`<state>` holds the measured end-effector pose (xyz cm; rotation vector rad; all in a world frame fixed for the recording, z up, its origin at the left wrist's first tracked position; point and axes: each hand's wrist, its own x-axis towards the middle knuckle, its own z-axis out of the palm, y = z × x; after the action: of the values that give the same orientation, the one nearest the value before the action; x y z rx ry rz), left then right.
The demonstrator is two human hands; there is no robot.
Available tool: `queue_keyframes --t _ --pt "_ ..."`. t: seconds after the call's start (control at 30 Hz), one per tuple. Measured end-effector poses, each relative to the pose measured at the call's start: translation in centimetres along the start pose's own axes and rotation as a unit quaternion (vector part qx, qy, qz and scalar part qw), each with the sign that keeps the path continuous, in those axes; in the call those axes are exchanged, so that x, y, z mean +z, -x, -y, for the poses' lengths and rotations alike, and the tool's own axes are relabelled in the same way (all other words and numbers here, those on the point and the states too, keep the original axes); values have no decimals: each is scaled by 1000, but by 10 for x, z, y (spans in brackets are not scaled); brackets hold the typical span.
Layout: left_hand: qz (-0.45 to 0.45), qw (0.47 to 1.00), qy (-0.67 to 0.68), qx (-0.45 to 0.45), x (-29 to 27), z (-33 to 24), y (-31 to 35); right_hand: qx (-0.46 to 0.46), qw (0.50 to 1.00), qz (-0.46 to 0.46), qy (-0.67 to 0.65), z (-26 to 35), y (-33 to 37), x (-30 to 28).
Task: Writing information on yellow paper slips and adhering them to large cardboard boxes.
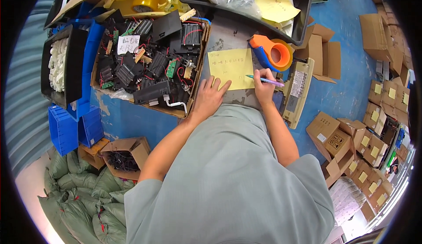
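Observation:
A yellow sheet of paper with handwriting lies on the grey work surface in front of me. My right hand grips a pen, light purple with a teal end, whose tip meets the paper's right part. Spread over the paper's lower left edge, the fingers of my left hand press it down. Just beyond the paper on the right sits an orange and blue tape dispenser. A beige device with a white label stands beside my right hand.
At left, a carton holds black battery holders with red wires. A black bin stands at the far side with papers and bags. Blue crates and green sacks lie left; open cartons line the right.

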<state>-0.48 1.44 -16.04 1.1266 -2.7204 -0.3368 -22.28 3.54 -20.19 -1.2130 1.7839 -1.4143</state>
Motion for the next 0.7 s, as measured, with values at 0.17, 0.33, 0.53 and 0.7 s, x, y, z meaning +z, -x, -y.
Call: queue_keyframes --t 0.17,0.33,0.53,0.7 --pt "-5 999 16 -32 -5 0 2 -2 993 -1 -117 32 0 -8" --pt "-54 998 22 -38 4 3 8 57 987 31 -148 48 3 -17" --pt "-31 997 64 -9 8 4 13 97 963 200 149 86 -32 -2" --pt "-30 995 93 2 8 6 20 -65 941 222 248 34 -72 65"
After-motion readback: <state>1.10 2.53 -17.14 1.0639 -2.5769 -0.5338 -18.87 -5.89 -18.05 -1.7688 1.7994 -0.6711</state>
